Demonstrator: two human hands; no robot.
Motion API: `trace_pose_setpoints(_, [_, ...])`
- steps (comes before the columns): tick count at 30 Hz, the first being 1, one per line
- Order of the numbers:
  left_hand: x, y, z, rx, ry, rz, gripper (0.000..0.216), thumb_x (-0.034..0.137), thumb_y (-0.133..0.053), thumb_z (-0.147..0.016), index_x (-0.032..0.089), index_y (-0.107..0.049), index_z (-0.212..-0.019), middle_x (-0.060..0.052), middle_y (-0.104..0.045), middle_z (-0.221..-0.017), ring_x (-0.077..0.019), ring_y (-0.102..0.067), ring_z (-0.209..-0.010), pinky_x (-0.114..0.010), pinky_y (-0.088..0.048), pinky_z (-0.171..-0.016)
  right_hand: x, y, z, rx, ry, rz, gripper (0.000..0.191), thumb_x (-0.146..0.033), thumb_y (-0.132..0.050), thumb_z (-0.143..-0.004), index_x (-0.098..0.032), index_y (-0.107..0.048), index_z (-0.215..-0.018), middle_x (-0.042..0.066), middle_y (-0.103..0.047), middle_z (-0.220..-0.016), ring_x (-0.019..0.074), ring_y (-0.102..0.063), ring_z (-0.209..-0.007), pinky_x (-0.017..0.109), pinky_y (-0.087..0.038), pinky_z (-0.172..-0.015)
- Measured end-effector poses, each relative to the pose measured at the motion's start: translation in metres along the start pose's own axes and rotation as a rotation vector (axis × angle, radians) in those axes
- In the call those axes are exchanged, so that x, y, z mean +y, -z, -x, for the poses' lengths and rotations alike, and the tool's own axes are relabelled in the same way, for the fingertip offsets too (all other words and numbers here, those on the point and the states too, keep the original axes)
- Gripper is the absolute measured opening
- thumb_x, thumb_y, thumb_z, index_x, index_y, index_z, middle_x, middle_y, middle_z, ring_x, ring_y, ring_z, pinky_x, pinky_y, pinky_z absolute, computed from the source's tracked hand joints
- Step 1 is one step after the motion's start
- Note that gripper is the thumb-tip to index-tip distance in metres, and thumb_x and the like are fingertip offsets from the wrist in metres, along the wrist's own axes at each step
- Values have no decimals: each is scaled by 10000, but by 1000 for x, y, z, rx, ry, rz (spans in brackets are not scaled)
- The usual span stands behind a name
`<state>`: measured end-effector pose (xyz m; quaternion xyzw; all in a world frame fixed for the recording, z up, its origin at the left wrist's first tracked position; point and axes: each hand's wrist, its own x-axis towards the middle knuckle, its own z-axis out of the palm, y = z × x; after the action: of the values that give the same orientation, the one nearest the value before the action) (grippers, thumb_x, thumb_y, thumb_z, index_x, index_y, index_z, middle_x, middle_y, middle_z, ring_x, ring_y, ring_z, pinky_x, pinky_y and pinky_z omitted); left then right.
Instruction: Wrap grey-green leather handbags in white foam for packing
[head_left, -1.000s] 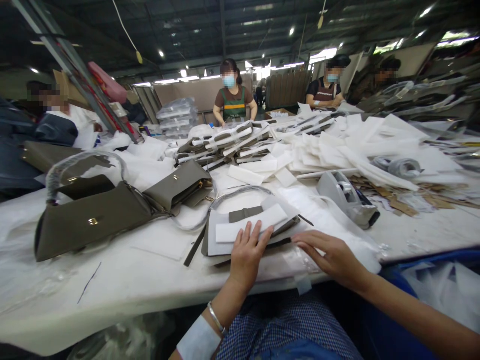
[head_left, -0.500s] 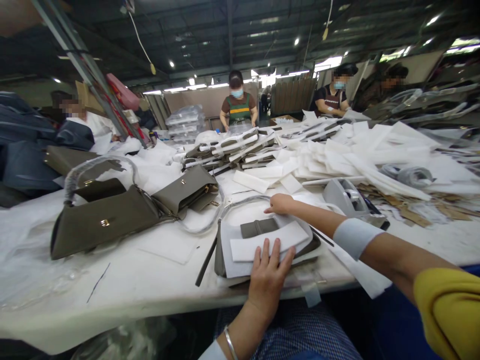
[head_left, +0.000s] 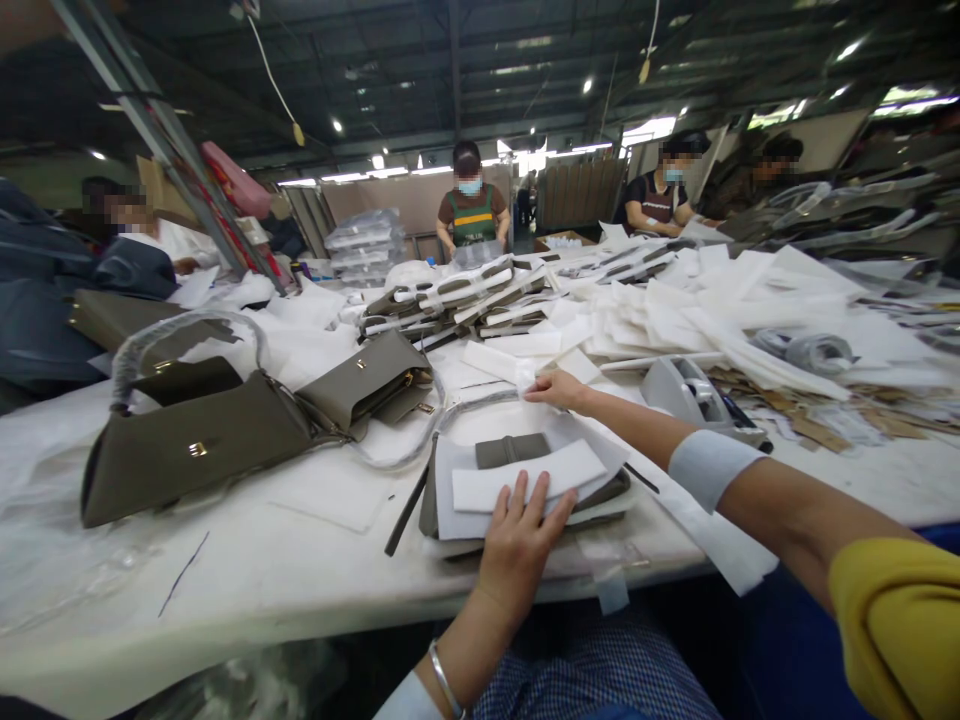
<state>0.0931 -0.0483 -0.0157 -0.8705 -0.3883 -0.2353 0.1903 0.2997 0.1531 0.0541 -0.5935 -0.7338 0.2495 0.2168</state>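
Observation:
A dark olive handbag [head_left: 429, 505] lies flat before me, with a sheet of white paper [head_left: 448, 480] over it. Across the paper and the bag's flap [head_left: 510, 450] rests a white foam strip [head_left: 480, 488]. My left hand [head_left: 523, 530] presses on the strip's front edge with fingers spread. Beyond the bag, by its plastic-wrapped handle [head_left: 469, 405], my right hand [head_left: 556, 388] is closed in a pinch. A small piece of translucent film [head_left: 525, 374] shows at its fingertips. The thumb's contact is partly hidden.
Two olive handbags [head_left: 150, 470] [head_left: 364, 375] stand at left. A grey tape dispenser [head_left: 686, 390] sits right of my right hand. Wrapped bags [head_left: 480, 295] and white sheets [head_left: 660, 310] are heaped behind. Several co-workers, one in a striped apron [head_left: 474, 222], work across the table.
My right hand has lifted slightly off the handle area, and translucent film now shows at its fingertips. My left hand stays on the foam strip. The whole view has shifted a little.

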Motion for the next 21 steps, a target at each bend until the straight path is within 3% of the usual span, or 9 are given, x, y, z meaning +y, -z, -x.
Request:
trace_pose_setpoints(5, [-22, -1, -6, -43, -10, -13, 582, 214, -579, -944, 378, -404, -1474, -5, -460, -1520, -291, -468, -1368, -452, -490, -1067, -3, 11, 14, 103, 122, -193, 475, -538, -655, -800, -128, -783, -1003, 61, -775, -907, 238, -690, -895, 330, -516, -847])
trace_pose_setpoints(9, [-25, -3, -9, -56, 10, -16, 583, 195, -566, -948, 374, -401, -1477, -3, -462, -1518, -296, -463, -1371, -459, -491, -1066, -4, 16, 45, 72, 231, -275, 378, -490, -668, -810, -182, -792, -993, 41, -777, -997, 254, -702, -989, 346, -514, -942])
trace_pose_setpoints(16, [-23, -3, -10, -55, 20, -12, 566, 202, -560, -951, 377, -415, -1469, 10, -468, -1513, -294, -462, -1371, -458, -482, -1073, 4, 14, 120, -3, 446, -57, 256, -330, -576, -924, -268, -763, -1088, 7, -765, -1063, 218, -720, -986, 336, -543, -939])
trace_pose_setpoints(21, [-22, -4, -12, -102, 49, -12, 604, 194, -569, -942, 379, -382, -1485, -8, -481, -1507, -284, -441, -1389, -462, -469, -1080, 16, -3, 153, 102, 640, -6, 298, -237, -521, -965, -289, -707, -1192, 16, -704, -1230, 204, -632, -1189, 410, -463, -1098])
